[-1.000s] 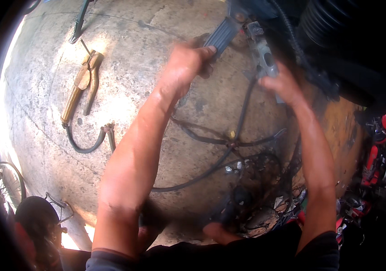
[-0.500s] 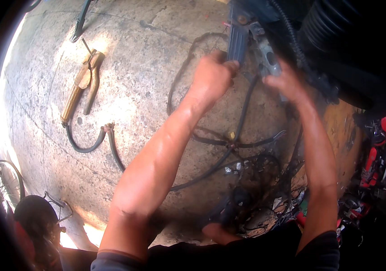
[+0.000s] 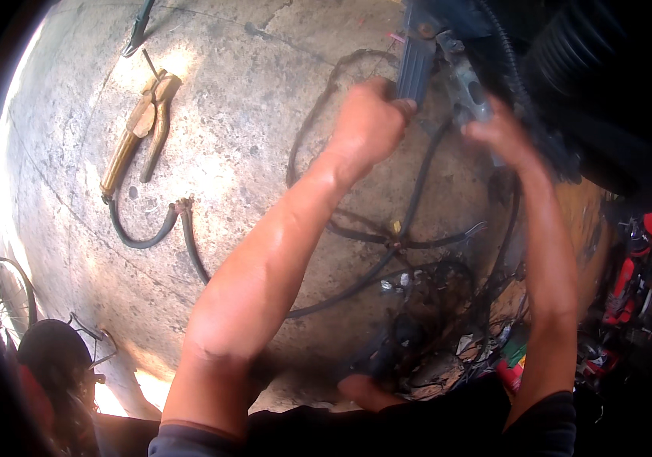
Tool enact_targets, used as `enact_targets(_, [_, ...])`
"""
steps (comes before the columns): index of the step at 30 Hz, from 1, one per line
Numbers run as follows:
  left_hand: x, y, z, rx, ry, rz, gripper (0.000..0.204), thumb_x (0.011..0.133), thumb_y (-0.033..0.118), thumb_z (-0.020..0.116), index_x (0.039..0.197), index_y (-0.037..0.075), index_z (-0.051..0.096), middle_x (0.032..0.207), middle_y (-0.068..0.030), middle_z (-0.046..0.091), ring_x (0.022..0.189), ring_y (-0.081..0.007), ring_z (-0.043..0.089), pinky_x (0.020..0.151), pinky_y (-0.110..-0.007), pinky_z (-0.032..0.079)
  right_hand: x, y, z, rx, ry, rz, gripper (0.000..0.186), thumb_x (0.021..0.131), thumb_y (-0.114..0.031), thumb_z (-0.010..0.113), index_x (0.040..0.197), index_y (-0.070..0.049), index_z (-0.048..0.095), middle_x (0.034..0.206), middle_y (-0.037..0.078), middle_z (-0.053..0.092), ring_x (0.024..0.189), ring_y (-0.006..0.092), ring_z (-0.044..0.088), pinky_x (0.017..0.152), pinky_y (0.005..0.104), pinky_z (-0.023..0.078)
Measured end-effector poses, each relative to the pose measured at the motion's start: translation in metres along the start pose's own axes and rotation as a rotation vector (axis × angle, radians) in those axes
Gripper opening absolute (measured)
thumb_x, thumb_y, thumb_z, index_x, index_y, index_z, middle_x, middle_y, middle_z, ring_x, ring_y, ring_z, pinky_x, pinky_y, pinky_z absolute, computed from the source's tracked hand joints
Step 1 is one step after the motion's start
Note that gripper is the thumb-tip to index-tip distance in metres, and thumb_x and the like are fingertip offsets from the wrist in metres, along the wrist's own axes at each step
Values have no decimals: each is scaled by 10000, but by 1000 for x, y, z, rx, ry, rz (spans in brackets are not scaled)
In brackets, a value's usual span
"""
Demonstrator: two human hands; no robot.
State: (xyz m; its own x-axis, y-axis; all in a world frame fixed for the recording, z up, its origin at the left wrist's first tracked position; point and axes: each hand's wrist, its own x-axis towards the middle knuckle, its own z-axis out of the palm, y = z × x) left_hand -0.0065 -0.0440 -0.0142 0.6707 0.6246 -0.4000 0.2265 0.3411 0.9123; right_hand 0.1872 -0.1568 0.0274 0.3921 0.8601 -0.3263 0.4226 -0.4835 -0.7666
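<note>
My left hand point(image 3: 371, 120) is closed around the lower end of a dark grey ribbed metal bar point(image 3: 417, 65). To its right, my right hand point(image 3: 507, 135) grips a lighter grey metal piece with oval holes point(image 3: 469, 84), thumb in front; some of its fingers are hidden. Both pieces come down from a dark assembly at the top edge, and their upper ends meet near a rusty round spot. A black cable point(image 3: 425, 171) runs up from the floor to behind the hands.
On the concrete floor point(image 3: 227, 114) at left lies a brass-coloured welding electrode holder point(image 3: 139, 126) with its cable. Several cables meet at a joint point(image 3: 396, 245). A black ribbed part point(image 3: 570, 49) stands upper right. Red items and clutter point(image 3: 623, 282) lie at right; a wheel point(image 3: 9, 293) is lower left.
The view has shifted slightly, and both hands with the grey metal pieces now appear a little farther right. Both grips look the same.
</note>
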Motion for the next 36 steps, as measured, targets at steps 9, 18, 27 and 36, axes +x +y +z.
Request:
enact_targets(9, [2, 0, 4, 141, 61, 45, 320, 859, 169, 606, 1059, -80, 616, 932, -281, 652, 921, -394, 643, 828, -409, 488, 5, 5, -10, -45, -89, 85, 498, 627, -217, 670, 1049, 32, 578, 887, 72, 626, 821, 162, 577, 781, 296, 458])
enact_targets(18, [2, 1, 0, -15, -1, 25, 261, 885, 163, 632, 1014, -62, 607, 760, -69, 606, 634, -123, 534, 604, -266, 460, -1, -4, -10, 67, -123, 154, 624, 626, -223, 694, 1160, 61, 541, 952, 96, 637, 897, 177, 593, 843, 290, 460])
enact_targets(27, [6, -2, 2, 52, 20, 34, 282, 889, 173, 628, 1013, -78, 600, 779, -86, 621, 637, -125, 541, 608, -265, 463, -10, 0, 3, -139, 181, 109, 824, 681, -291, 747, 1339, 90, 430, 1152, 139, 612, 1037, 197, 583, 922, 282, 436])
enact_targets(36, [1, 7, 2, 36, 12, -25, 262, 899, 164, 609, 1020, -68, 605, 768, -90, 625, 622, -125, 538, 606, -265, 461, -23, -2, 4, -138, 167, 98, 855, 654, -429, 831, 1263, 81, 514, 1124, 165, 635, 1027, 218, 601, 909, 300, 448])
